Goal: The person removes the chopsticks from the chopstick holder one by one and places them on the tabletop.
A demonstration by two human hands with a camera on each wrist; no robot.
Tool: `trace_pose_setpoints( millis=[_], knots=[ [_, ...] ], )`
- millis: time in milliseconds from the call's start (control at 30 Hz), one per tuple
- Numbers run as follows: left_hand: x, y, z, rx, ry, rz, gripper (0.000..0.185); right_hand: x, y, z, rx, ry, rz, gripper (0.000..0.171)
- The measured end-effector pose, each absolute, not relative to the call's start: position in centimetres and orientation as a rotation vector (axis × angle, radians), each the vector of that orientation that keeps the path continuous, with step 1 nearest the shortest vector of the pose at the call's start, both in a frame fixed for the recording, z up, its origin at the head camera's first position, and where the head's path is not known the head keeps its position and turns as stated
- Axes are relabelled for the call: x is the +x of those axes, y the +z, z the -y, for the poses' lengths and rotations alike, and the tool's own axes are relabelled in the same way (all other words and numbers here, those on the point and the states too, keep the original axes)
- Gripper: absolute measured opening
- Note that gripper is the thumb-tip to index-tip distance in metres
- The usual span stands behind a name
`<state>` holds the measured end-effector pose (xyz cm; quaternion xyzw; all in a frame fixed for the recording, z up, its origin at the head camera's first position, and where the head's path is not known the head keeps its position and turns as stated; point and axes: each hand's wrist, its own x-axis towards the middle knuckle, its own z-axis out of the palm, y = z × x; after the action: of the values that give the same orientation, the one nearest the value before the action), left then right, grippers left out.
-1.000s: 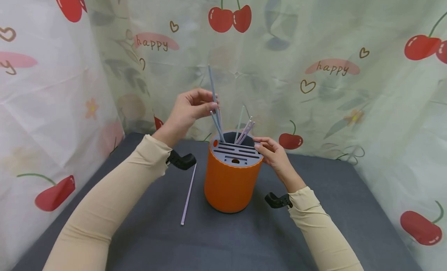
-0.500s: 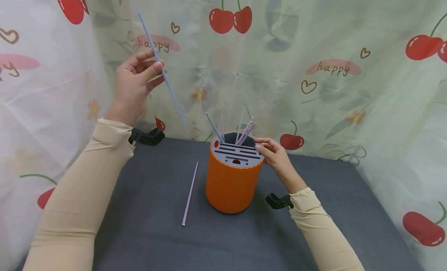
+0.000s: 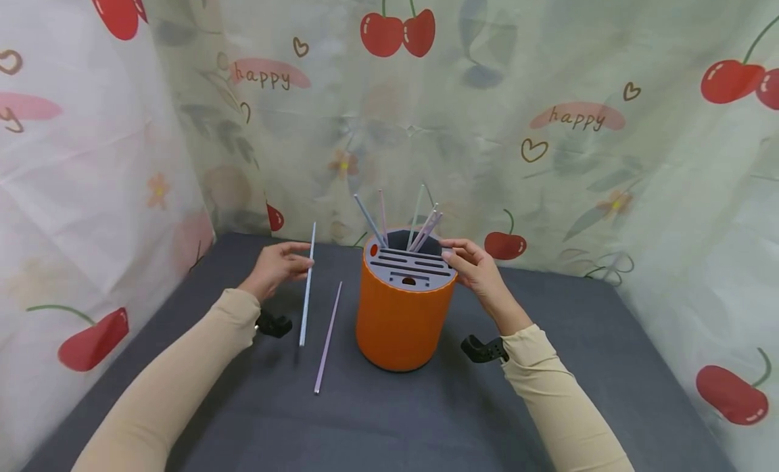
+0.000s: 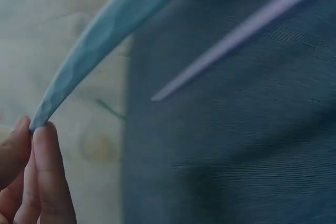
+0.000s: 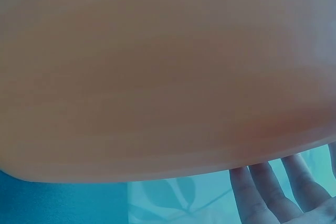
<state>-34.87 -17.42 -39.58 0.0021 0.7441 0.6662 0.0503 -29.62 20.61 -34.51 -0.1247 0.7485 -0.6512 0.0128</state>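
Observation:
My left hand (image 3: 299,261) pinches a light blue straw (image 3: 307,286) near its upper end. The straw hangs almost upright, with its lower tip close to the dark grey cloth. In the left wrist view my fingertips (image 4: 39,145) hold the blue straw (image 4: 100,35) by its end. A purple straw (image 3: 328,337) lies flat on the cloth just right of it. An orange holder (image 3: 404,320) with a grey slotted top stands in the middle, and several straws (image 3: 420,218) stick out of it. My right hand (image 3: 458,254) holds the holder's right rim between thumb and fingers. The holder's orange wall (image 5: 157,77) fills the right wrist view.
A dark grey cloth (image 3: 389,418) covers the table. Cherry-print curtains (image 3: 548,120) close in the back and both sides. A black wrist mount (image 3: 483,349) sits under each sleeve.
My left hand drew the blue straw out of the holder, swung it up and left, then brought it down beside the purple straw. The right hand stayed on the rim.

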Motion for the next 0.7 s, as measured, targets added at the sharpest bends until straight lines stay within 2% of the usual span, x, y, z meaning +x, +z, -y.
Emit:
trace_pose_setpoints(
  millis=[300,700],
  knots=[
    [-34.2,-44.6,16.5,-0.109,1.827,-2.261,0.044,-29.7,-34.6,-20.6,-0.398,-2.039,-2.316,0.033],
    [-34.3,-46.3,16.1,-0.101,1.731,-2.315,0.046,-29.7,-34.5,-20.6,-0.394,-2.034,-2.320,0.033]
  ],
)
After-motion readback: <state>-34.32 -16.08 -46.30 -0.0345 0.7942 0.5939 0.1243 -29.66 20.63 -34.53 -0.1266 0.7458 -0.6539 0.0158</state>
